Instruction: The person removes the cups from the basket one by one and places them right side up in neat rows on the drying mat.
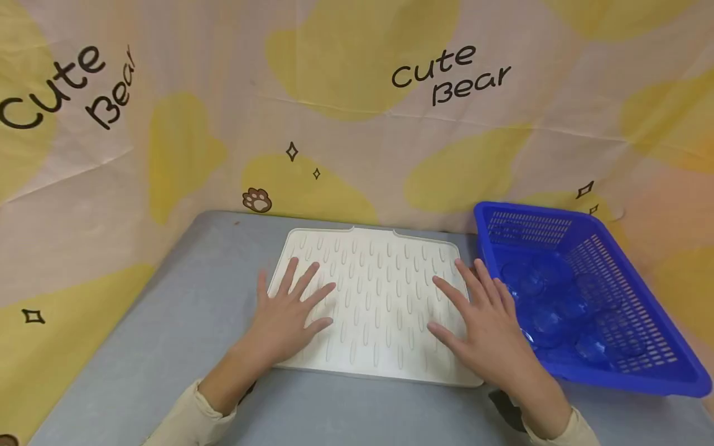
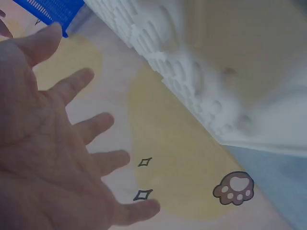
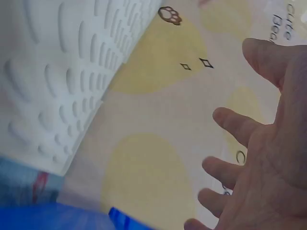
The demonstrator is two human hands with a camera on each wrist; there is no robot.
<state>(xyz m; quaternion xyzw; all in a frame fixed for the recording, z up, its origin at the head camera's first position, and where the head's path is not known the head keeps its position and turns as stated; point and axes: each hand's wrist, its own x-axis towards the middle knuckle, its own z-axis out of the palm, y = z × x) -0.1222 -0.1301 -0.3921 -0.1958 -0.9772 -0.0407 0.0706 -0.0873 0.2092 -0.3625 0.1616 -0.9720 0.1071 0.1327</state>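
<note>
A white mat [image 1: 376, 297] with raised oval ridges and a low rim lies flat on the grey-blue table. Over its left side hovers my left hand [image 1: 287, 316], palm down with the fingers spread. My right hand [image 1: 485, 322] is likewise spread over the mat's right edge, close to the blue basket [image 1: 649, 272]. Both wrist views show a gap between each palm and the ridged mat [image 2: 192, 72], and neither hand holds anything. Several clear, rounded pieces [image 1: 549, 322] sit inside the basket, tinted blue by it; their kind is unclear.
Behind the table [image 1: 184, 310] hangs a pale cloth [image 1: 346, 130] with yellow patches and "Cute Bear" lettering. The basket stands at the right, its near left corner beside my right forearm. A dark strap or object [image 1: 506, 409] shows under the right wrist.
</note>
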